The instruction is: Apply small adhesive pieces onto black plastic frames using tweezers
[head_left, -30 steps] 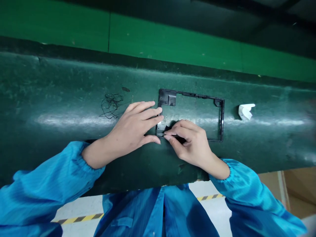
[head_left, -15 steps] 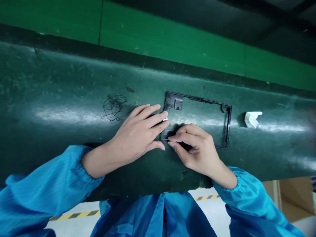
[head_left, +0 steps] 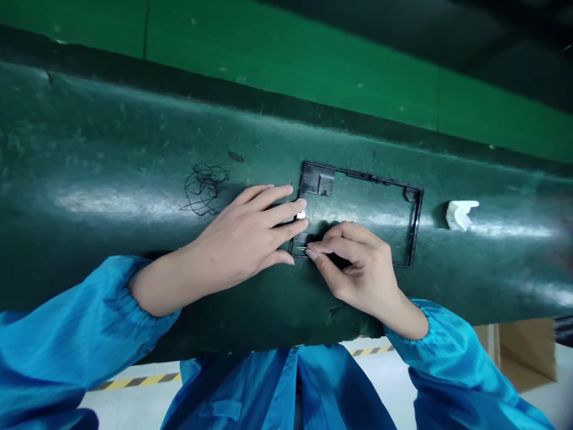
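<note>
A black rectangular plastic frame lies flat on the green work surface, with wider plates in its left corners. My left hand is spread, palm down, its fingertips on the frame's left side. My right hand pinches a thin, shiny, needle-like piece between thumb and forefinger. This piece points left over the frame's lower left corner; the rest of it is hidden by the fingers. Under my left fingertips a small bright spot shows on the frame's left side.
Left of the frame sits a loose tangle of thin black thread or wire. A small white moulded part stands to the right. Beyond the green table rises a bright green panel. An open cardboard box is below, at the lower right.
The view has shifted slightly. My right hand's pinch and the thin piece have come up a little from the frame's lower edge. My left hand remains spread over the left side.
</note>
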`<state>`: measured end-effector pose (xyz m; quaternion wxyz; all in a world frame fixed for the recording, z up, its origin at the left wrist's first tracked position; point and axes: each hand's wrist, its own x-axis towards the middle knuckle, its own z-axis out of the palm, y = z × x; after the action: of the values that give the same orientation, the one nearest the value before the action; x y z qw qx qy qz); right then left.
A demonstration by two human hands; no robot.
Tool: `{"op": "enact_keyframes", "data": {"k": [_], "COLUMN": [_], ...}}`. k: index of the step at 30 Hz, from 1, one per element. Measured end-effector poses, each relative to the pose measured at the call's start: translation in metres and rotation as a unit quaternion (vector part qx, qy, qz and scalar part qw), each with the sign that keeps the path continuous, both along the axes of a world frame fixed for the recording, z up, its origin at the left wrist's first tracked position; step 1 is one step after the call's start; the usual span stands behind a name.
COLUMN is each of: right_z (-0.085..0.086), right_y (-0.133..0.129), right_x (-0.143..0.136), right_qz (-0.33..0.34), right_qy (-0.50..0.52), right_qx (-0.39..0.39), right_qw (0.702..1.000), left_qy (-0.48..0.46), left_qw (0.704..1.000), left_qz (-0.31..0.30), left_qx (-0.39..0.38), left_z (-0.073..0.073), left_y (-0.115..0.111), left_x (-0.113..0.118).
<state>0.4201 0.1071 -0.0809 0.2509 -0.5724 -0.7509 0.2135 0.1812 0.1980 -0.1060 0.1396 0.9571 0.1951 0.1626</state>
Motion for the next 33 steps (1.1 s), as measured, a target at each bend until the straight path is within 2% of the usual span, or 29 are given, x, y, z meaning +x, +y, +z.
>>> {"op": "enact_keyframes", "data": {"k": [4, 9, 22, 28, 33], "right_z": [0.001, 0.0, 0.0, 0.001, 0.002], "right_y": [0.002, 0.002, -0.003, -0.002, -0.006], "right_x": [0.006, 0.006, -0.003, 0.004, 0.004], "right_qz": [0.011, 0.04, 0.003, 0.013, 0.032], "right_qy": [0.034, 0.01, -0.013, 0.019, -0.007], "right_qx": [-0.03, -0.01, 0.006, -0.019, 0.006], "right_qw": [0.999, 0.999, 1.0, 1.0, 0.999], "left_qy": [-0.005, -0.01, -0.015, -0.033, -0.05], "left_qw": [1.0, 1.0, 1.0, 0.999, 0.999], "left_qz": [0.005, 0.009, 0.009, 0.004, 0.002], "left_qx": [-0.01, -0.01, -0.004, 0.003, 0.009], "left_z": [-0.002, -0.004, -0.005, -0.006, -0.005], "left_y": [0.0, 0.0, -0.005, -0.004, -0.003], "left_x": [0.0, 0.001, 0.002, 0.003, 0.003]}}
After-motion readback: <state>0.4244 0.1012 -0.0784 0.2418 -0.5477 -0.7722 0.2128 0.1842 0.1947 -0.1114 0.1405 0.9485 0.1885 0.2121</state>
